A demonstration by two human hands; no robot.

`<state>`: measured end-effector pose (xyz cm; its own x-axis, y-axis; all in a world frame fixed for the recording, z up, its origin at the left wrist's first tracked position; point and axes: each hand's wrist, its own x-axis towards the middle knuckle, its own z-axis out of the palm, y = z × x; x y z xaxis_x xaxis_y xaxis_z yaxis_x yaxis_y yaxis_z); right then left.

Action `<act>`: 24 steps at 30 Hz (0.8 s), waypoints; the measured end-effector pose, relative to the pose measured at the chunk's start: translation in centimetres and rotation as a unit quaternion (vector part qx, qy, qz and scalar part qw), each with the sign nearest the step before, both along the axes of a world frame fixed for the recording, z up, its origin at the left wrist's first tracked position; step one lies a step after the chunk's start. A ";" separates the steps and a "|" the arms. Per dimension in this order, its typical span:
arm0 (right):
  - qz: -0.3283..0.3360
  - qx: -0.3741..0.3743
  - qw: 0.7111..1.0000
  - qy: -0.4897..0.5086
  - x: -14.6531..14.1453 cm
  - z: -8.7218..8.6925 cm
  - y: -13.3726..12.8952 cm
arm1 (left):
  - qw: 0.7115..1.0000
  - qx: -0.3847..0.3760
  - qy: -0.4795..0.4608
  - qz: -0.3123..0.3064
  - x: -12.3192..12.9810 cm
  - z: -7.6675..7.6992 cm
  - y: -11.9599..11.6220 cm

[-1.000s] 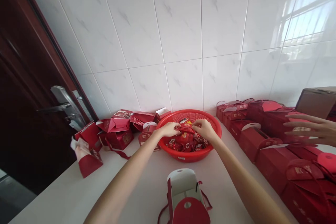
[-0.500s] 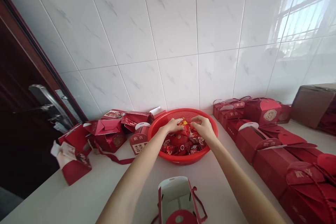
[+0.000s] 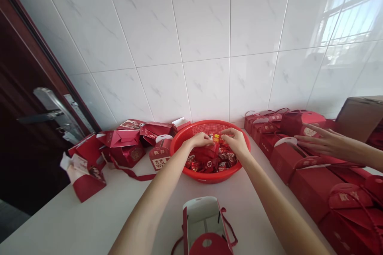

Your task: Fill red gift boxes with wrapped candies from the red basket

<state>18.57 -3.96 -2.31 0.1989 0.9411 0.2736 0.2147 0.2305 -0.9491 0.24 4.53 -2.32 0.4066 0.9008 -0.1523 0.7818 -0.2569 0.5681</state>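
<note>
I am holding both hands over the red basket (image 3: 206,178), which is sitting on the tabletop (image 3: 254,215) near the tiled wall (image 3: 206,87). My left hand (image 3: 200,140) is bending its fingers beside a red packet (image 3: 216,138) among the wrapped sweets (image 3: 209,164); I cannot tell whether it is gripping it. My right hand (image 3: 237,141) is keeping thumb and forefinger parted over the sweets. An open box (image 3: 211,243) is standing in front of me, and another person's hand (image 3: 321,141) is reaching over red boxes (image 3: 314,187) at the right.
</note>
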 end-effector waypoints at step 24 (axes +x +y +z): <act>0.009 -0.002 1.000 0.006 0.0 -0.2 0.2 | 0.999 -0.042 0.028 -0.010 1.1 0.2 -0.5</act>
